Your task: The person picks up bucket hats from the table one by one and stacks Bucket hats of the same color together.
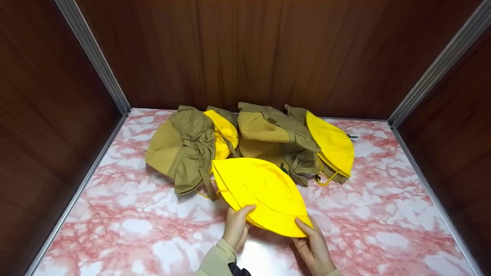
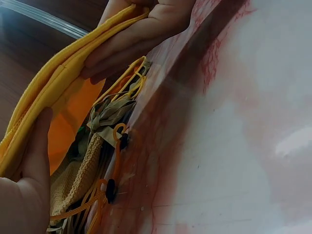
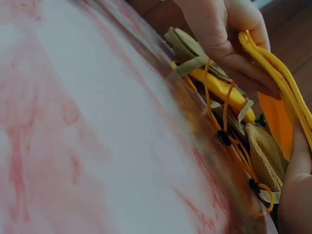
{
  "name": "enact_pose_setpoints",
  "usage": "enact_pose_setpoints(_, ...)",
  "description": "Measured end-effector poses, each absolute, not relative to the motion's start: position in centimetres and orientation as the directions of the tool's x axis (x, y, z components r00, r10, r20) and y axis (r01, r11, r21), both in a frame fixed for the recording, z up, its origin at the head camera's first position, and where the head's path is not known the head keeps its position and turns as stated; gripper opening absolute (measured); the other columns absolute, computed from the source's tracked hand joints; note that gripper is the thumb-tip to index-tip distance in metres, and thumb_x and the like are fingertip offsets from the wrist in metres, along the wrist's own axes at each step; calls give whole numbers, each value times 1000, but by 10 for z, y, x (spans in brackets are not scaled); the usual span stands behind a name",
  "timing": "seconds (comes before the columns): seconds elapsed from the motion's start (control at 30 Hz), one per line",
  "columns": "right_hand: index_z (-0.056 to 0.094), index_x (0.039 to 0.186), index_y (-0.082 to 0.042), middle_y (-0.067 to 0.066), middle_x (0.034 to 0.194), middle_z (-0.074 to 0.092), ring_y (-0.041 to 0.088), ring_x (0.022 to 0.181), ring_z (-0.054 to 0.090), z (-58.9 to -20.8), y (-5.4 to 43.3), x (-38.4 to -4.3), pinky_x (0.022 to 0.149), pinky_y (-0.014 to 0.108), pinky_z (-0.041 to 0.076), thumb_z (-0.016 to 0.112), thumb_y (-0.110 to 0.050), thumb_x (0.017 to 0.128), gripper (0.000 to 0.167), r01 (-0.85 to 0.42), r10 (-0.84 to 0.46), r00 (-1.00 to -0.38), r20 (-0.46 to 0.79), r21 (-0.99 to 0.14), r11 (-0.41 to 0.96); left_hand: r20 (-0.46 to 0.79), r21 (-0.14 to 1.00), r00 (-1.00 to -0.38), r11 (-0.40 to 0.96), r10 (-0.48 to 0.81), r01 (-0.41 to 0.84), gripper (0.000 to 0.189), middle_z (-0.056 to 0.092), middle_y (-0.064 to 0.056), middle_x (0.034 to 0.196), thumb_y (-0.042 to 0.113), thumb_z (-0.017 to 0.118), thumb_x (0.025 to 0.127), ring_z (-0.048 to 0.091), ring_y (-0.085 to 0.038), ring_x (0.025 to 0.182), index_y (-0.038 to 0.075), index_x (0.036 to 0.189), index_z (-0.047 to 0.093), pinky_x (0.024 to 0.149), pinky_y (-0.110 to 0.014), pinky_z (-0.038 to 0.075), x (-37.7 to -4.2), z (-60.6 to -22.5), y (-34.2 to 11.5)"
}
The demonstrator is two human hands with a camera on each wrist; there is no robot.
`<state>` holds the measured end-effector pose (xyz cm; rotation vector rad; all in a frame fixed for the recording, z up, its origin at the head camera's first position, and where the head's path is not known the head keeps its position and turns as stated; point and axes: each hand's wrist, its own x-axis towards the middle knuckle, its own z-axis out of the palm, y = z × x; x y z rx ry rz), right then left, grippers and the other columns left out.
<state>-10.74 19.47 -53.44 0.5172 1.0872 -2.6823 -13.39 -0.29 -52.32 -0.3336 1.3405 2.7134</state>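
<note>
A yellow brimmed hat [image 1: 264, 188], folded flat, is held up in front by both hands. My left hand [image 1: 236, 227] pinches its brim at the lower left, thumb on top and fingers underneath. At the lower right corner my right hand [image 1: 315, 245] grips the same brim, thumb over the fabric. The left wrist view shows the layered yellow edge [image 2: 63, 73] between the two hands. From the right wrist, the brim [image 3: 278, 73] runs likewise from hand to hand. The hat overlaps the pile behind it in the head view.
Behind lie a khaki hat with a mesh crown [image 1: 165, 147], a partly covered yellow hat [image 1: 224, 134], another khaki mesh hat [image 1: 268, 128] and a yellow hat [image 1: 333, 143] at right. Orange cords with black toggles [image 3: 224, 138] hang nearby. Wooden panels [image 1: 245, 53] enclose the marbled tabletop [image 1: 134, 226].
</note>
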Motion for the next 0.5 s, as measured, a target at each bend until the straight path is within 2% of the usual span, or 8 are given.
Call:
enact_pose_setpoints(0.2,25,147,-13,5,120,55,14,102,65,-533,201,-109,86,27,58,53,-1,100,56,305,-13,-914,-406,-664,-683,-248,750,-969,-633,-1,-191,56,55,-12,123,1,61,91,63,-19,106,1,138,30,94,-36,55,-136,-520,-7)
enact_pose_setpoints(0.33,23,151,-11,5,121,56,14,101,66,-533,207,-111,86,28,58,52,0,100,60,309,18,-914,-405,-724,-616,-263,761,-964,-618,-20,-195,59,56,-10,128,8,64,94,62,-17,109,5,142,30,98,-34,53,-139,-520,-12)
enact_pose_setpoints(0.43,24,151,-10,5,122,56,15,103,65,-533,211,-110,88,29,58,54,1,99,62,317,29,-914,-404,-758,-570,-288,776,-955,-601,-67,-192,62,57,-11,128,14,68,93,62,-18,109,4,141,31,100,-33,51,-142,-518,-16)
enact_pose_setpoints(0.5,23,152,-10,5,122,56,16,104,65,-531,214,-110,89,29,57,55,2,98,64,322,39,-913,-407,-775,-543,-318,786,-943,-584,-101,-202,74,49,-17,138,19,70,92,56,-24,120,1,147,22,108,-36,45,-143,-517,-17)
